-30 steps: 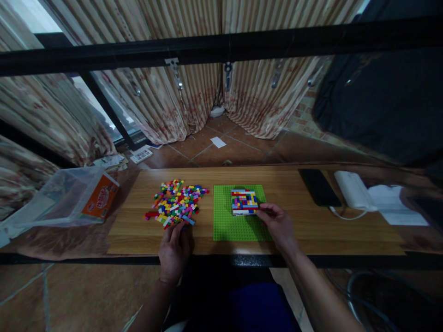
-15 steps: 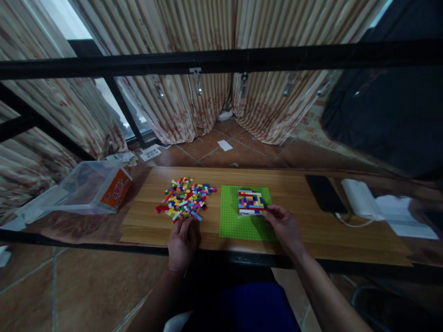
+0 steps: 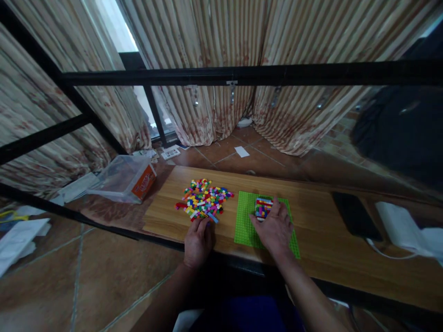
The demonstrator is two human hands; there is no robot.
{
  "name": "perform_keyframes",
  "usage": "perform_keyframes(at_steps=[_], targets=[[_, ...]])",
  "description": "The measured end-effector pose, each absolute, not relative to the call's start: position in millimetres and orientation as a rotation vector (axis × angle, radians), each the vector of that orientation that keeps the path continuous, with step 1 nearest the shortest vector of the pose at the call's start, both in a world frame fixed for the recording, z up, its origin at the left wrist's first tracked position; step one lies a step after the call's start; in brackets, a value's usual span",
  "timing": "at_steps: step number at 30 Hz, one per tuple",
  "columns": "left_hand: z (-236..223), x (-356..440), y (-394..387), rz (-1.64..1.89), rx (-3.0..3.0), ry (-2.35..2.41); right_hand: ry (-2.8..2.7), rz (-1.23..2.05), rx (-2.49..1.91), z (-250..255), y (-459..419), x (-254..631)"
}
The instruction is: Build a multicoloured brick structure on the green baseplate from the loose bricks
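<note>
A pile of small coloured bricks (image 3: pixel 204 199) lies on the wooden table (image 3: pixel 321 230). My left hand (image 3: pixel 198 240) rests at the pile's near edge, fingertips curled among the bricks; what they pinch is hidden. A green baseplate (image 3: pixel 247 226) lies to the right of the pile. On its far part stands a multicoloured brick block (image 3: pixel 263 206). My right hand (image 3: pixel 275 227) lies over the baseplate, with its fingers on the block's near and right sides, covering part of it.
A clear plastic box with an orange label (image 3: pixel 126 177) sits left of the table. A black phone (image 3: pixel 353 214) and a white power bank with a cable (image 3: pixel 398 223) lie at the right. A black metal frame bar (image 3: pixel 242 74) crosses in front of striped curtains.
The camera has swung to the left and tilted up. My right hand has moved from the block's right corner onto the block. My left hand stays at the pile's near edge.
</note>
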State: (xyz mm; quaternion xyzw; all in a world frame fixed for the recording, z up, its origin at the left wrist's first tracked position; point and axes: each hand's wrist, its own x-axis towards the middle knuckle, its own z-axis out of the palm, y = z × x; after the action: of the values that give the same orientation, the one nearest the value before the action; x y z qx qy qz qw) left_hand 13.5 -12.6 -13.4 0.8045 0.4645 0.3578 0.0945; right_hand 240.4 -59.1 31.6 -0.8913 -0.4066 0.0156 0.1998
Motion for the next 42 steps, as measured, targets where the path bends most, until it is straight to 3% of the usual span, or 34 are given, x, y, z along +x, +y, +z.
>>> perform_keyframes(at_steps=[6,15,31,38,42], targets=[[-11.3,14.9,-15.9,1.039,2.341,1.383,-1.499,0.032,-2.355,23.1,-66.0,276.4],[-6.2,15.3,-18.8,1.013,2.309,1.387,-2.010,0.338,-1.947,26.5,-64.4,344.9],[-13.4,15.7,-18.5,1.028,2.307,1.364,-2.192,0.582,-1.825,44.0,-41.7,303.3],[-15.6,15.3,-19.4,1.009,2.305,1.378,-2.189,0.278,-2.109,56.0,13.4,277.6],[-16.9,14.1,-19.5,1.004,2.302,1.348,-2.133,0.270,-2.165,50.9,64.7,246.3]])
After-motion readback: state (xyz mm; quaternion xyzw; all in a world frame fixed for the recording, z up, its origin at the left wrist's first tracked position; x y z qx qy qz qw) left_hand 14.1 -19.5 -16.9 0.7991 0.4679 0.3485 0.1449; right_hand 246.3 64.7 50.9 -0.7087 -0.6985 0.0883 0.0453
